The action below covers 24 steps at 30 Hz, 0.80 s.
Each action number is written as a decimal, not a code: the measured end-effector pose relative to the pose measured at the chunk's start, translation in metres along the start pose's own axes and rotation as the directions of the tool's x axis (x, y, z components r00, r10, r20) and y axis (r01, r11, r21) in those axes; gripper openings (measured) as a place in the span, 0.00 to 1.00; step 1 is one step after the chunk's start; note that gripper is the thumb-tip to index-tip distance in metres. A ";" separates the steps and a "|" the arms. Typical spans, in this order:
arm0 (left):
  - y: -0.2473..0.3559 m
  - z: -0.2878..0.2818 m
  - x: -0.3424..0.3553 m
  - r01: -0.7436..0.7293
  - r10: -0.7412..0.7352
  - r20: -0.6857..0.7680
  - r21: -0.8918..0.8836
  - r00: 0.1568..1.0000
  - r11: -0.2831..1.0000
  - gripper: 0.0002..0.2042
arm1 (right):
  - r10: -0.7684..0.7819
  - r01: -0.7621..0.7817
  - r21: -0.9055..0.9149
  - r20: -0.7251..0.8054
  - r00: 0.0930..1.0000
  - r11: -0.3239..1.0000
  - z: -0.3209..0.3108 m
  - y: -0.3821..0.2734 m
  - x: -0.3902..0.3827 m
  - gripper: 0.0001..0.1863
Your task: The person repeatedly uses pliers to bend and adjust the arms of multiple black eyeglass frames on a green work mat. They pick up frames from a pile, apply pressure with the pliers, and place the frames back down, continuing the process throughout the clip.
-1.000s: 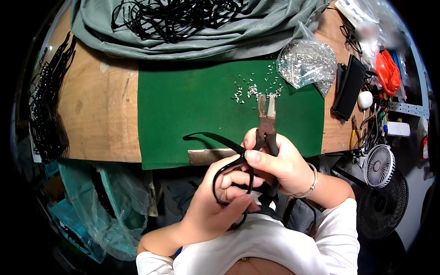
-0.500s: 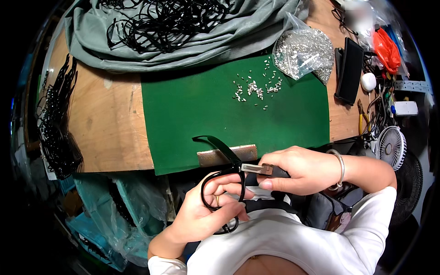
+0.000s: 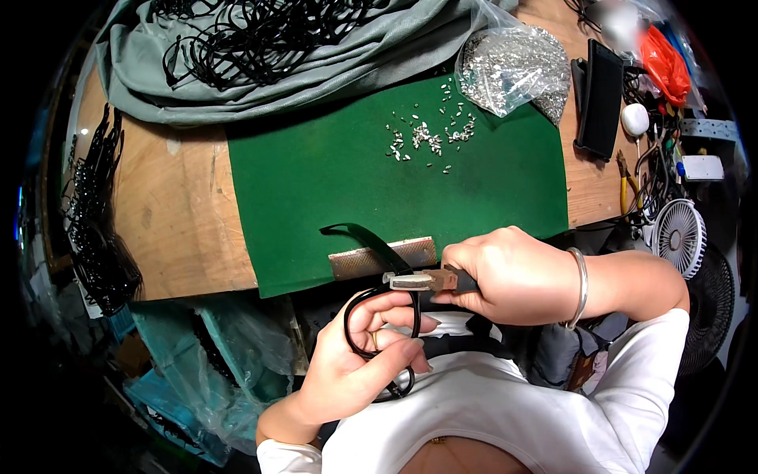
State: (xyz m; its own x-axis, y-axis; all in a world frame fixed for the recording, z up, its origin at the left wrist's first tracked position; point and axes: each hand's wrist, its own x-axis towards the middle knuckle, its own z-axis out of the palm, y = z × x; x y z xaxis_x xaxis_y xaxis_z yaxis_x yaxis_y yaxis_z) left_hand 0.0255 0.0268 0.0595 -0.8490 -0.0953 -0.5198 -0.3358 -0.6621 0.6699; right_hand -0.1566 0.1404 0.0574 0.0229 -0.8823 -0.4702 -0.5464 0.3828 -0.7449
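Note:
My left hand (image 3: 347, 363) is closed on a black eyeglass frame (image 3: 346, 325), its fingers behind and through one rim. One temple arm of the frame points up and away over the mat's front edge. My right hand (image 3: 505, 276) grips a pair of pliers (image 3: 422, 280) by dark handles. The metal jaws lie across the corner where the temple meets the rim; whether they clamp it I cannot tell. Beyond the frame, a textured metal-like strip (image 3: 371, 262) lies at the near edge of the green mat (image 3: 316, 182).
Small silvery pieces (image 3: 426, 138) lie scattered on the mat, by a clear bag (image 3: 505, 71) of more. Grey cloth (image 3: 181, 103) with black frames (image 3: 268, 39) covers the back. A black bundle (image 3: 95, 229) sits left. At right are a black phone-like slab (image 3: 598, 99), yellow-handled pliers (image 3: 629, 186) and a white fan (image 3: 679, 237).
My right hand has moved slightly left and up, bringing the plier jaws from beside the hinge to across it. My left hand still holds the frame. The whole view has shifted slightly.

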 end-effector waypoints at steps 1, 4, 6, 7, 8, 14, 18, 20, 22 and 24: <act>0.001 0.000 0.001 0.004 -0.004 0.022 0.005 1.000 1.000 0.21 | 0.013 -0.014 0.026 0.025 1.000 1.000 -0.004 0.000 0.000 0.13; 0.003 -0.004 0.005 -0.002 0.001 0.065 0.021 0.998 1.000 0.22 | -0.014 -0.130 0.308 0.425 0.905 0.943 -0.035 0.010 0.009 0.15; 0.007 -0.004 0.007 0.006 -0.006 0.054 0.011 0.999 1.000 0.22 | -0.072 -0.106 0.379 0.428 0.901 0.919 -0.033 0.027 0.014 0.16; 0.009 -0.003 0.007 0.011 -0.011 0.051 0.008 0.999 1.000 0.23 | -0.054 -0.092 0.336 0.402 0.914 0.937 -0.034 0.029 0.015 0.16; 0.010 -0.003 0.007 0.010 -0.010 0.050 -0.001 0.999 1.000 0.22 | -0.003 -0.076 0.268 0.286 0.958 0.961 -0.030 0.029 0.018 0.15; 0.042 -0.008 -0.018 -0.133 0.163 -0.078 0.299 0.984 0.945 0.20 | -0.022 0.064 0.151 -0.265 0.964 0.986 0.004 0.053 0.027 0.15; 0.069 -0.067 0.021 0.062 0.364 -0.254 0.884 0.896 0.464 0.15 | 0.043 0.002 0.190 -0.232 0.972 0.982 0.001 0.047 0.031 0.14; 0.066 -0.107 0.026 0.203 0.408 -0.313 0.935 0.858 0.290 0.13 | -0.026 0.066 0.146 -0.260 0.965 0.987 0.002 0.045 0.031 0.14; 0.068 -0.135 0.023 0.237 0.415 -0.317 0.943 0.853 0.232 0.13 | -0.067 0.110 0.152 -0.265 0.962 0.982 0.003 0.049 0.029 0.14; 0.081 -0.128 0.030 0.189 0.487 -0.271 0.959 0.831 0.210 0.14 | 0.006 0.036 0.168 -0.244 0.970 0.985 0.001 0.048 0.029 0.14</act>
State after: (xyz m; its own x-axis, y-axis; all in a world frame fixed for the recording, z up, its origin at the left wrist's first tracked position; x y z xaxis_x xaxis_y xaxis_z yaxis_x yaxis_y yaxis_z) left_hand 0.0246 -0.1250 0.0306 -0.7582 -0.6026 -0.2490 -0.6227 0.5558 0.5507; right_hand -0.1815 0.1332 0.0072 -0.1858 -0.9201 -0.3447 -0.3970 0.3912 -0.8303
